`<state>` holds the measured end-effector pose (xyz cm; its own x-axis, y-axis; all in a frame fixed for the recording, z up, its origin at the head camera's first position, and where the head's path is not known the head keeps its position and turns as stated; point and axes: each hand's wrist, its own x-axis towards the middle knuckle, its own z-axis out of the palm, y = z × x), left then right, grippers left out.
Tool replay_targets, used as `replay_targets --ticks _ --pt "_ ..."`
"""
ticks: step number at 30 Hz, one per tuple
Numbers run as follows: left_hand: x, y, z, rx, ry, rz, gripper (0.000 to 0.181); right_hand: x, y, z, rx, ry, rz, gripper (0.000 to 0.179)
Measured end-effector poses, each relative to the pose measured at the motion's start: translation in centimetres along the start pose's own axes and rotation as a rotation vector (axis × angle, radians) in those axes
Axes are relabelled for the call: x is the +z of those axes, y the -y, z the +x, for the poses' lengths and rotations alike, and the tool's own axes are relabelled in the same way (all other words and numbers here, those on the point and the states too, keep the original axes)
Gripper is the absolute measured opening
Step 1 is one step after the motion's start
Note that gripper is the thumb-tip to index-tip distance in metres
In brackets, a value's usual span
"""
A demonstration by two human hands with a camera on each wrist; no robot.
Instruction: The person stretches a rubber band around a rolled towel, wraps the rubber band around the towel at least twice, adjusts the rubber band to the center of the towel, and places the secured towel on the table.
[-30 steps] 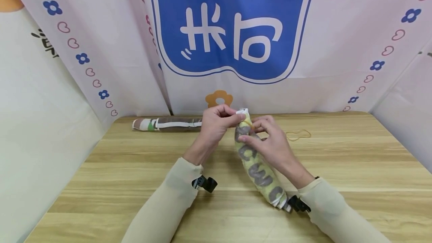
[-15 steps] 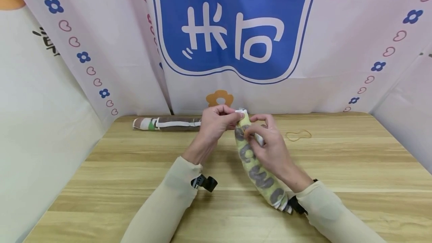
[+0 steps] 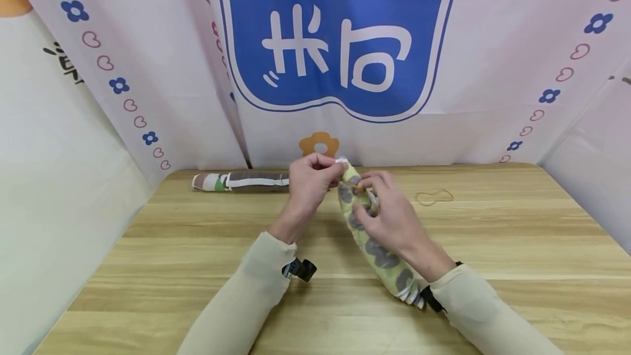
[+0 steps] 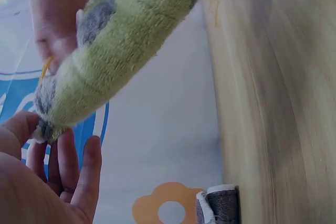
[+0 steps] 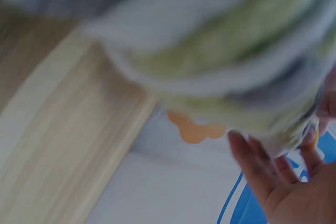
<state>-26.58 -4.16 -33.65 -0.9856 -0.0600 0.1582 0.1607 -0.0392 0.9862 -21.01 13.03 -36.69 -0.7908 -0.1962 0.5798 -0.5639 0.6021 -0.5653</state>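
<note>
A rolled towel (image 3: 382,256), yellow-green with grey patches, slants from its raised narrow end down toward the right forearm. My left hand (image 3: 310,185) pinches its narrow upper tip between thumb and fingers. Just below that tip, my right hand (image 3: 396,218) holds an orange rubber band (image 4: 46,68) stretched at the roll. Whether the band passes all the way round is hidden. In the left wrist view the left fingertips (image 4: 65,140) press the tip from below. The rolled towel (image 5: 210,45) fills the top of the right wrist view, blurred.
A second roll (image 3: 256,181), brown with a white strip, lies along the table's back edge, partly behind the left hand. To the right of the hands lies a loose rubber band (image 3: 435,197). A printed cloth (image 3: 197,119) hangs behind the wooden table (image 3: 162,284).
The towel's upper end has shifted slightly left with my left hand, and the roll's pattern has turned. My right fingers have moved about the rubber band, which now shows stretched toward them.
</note>
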Motion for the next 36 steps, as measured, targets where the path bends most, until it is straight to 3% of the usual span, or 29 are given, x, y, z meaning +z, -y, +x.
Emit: replay_targets --ticks 4,7,9,14,18,22,26,36 --pt "0.2 -0.2 -0.4 0.018 0.014 0.017 0.011 0.0 0.8 -0.1 0.152 0.028 -0.032 0.048" --pt "0.3 -0.3 -0.5 0.002 0.072 -0.016 0.013 -0.2 1.1 -0.1 0.203 -0.004 0.002 0.043" --pt "0.3 -0.3 -0.4 -0.002 0.131 -0.042 0.017 -0.6 0.9 0.1 0.223 -0.014 0.079 0.036" --pt "-0.3 0.4 0.4 -0.061 0.31 -0.123 0.041 -1.6 0.0 0.5 0.347 0.013 0.393 0.031" --pt "-0.6 1.0 0.8 -0.132 0.405 -0.128 0.037 -1.9 -0.5 0.7 0.414 0.064 0.552 0.033" --pt "-0.5 1.2 1.0 -0.143 0.385 -0.11 0.027 -1.7 -0.7 0.9 0.415 0.097 0.594 0.03" --pt "-0.4 1.2 1.0 -0.155 0.335 -0.11 0.018 -1.6 -0.9 1.0 0.396 0.113 0.554 0.029" --pt "-0.6 1.3 1.5 -0.163 0.327 -0.063 0.021 -2.1 -2.3 1.8 0.416 0.228 0.525 0.031"
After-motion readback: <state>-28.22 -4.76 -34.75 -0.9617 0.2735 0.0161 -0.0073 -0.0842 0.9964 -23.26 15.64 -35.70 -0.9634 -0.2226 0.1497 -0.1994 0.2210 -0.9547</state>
